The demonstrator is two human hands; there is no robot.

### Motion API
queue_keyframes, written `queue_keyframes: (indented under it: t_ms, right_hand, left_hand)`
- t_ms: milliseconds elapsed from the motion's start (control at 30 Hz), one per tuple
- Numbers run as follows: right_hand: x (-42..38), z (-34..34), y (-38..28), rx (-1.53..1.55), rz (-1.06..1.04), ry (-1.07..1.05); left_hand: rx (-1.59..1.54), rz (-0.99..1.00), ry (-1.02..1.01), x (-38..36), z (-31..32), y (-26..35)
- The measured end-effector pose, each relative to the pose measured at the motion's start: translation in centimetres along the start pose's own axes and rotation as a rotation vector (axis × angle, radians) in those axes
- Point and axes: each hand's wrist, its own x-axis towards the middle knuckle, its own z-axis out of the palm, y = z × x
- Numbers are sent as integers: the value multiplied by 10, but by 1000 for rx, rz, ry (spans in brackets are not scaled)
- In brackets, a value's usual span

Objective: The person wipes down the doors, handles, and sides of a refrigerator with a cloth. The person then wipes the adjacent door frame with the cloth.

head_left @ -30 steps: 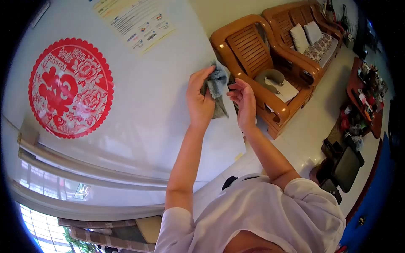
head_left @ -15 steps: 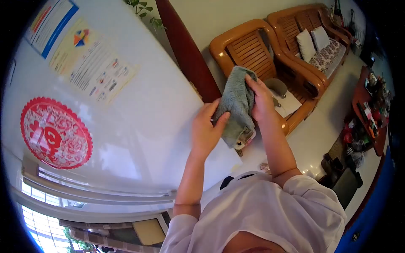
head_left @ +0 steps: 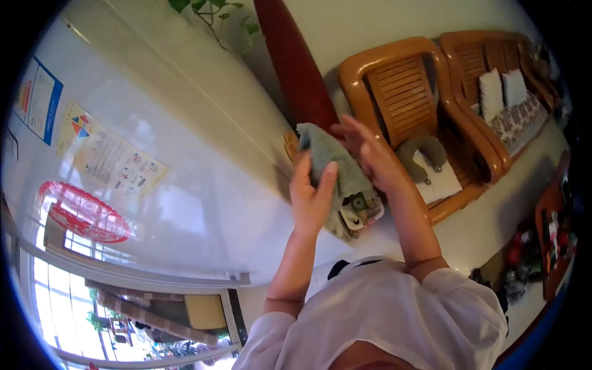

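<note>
A grey-green cloth (head_left: pixel 336 159) hangs in front of me beside the edge of a white refrigerator (head_left: pixel 203 203). My left hand (head_left: pixel 311 194) grips it from the left, thumb lying across its front. To the right of the cloth, my right hand (head_left: pixel 375 161) has its fingers stretched out and spread, close to the cloth's upper right edge. Just below the cloth's lower end shows a white-rimmed item (head_left: pixel 362 213) with a dark round part, partly covered by the cloth in this view.
A paper label (head_left: pixel 108 148) and a red round paper-cut sticker (head_left: pixel 83 213) are on the refrigerator. Behind stand a tall dark red panel (head_left: pixel 299 61), a wooden armchair (head_left: pixel 401 86) with a grey neck pillow (head_left: pixel 425 157), and a wooden sofa (head_left: pixel 472 68). Plant leaves (head_left: pixel 216 12) hang at the top.
My right hand has loosened from the cloth and its fingers have spread. My left hand keeps hold of the cloth. The view has turned, showing more of the refrigerator's side.
</note>
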Motion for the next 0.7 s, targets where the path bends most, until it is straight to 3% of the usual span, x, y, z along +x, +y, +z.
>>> queue_keyframes:
  t_ms: [33,100,167,233,300,333,400,433,500,633,700]
  right_hand:
    - [3,7,12,-6,-97,-99]
    - [-6,31,36,169,55,23]
    - [-1,39,48,286,127,46]
    - [13,46,49,402,202,73]
    - [31,55,40,432,204,249]
    - [34,63,41,246,157,188]
    - [33,83,57,-228,-126,40]
    - [26,93,64,-143,-169,-203]
    - [14,115,70,-222,-418,-242]
    - [71,125,64,-264,-506,-273]
    - [109,144,33,-225,-766,-300]
  left_hand:
    - [17,-5,19,1,2,1]
    - [551,243,14,3,5,9]
    - [676,168,16,-4,-8,29]
    - [645,477,271,-5,-27,26]
    - [858,570,579,-15,-40,19]
    - [989,652,606,-14,-51,15]
    - [1023,574,705,-7,-51,8]
    - [1035,501,793,-3,-52,4]
    - [1137,458,771,-3,-55,-10]
    - [1270,444,731,-4,-55,-11]
    - [1271,467,713,-4,-55,-12]
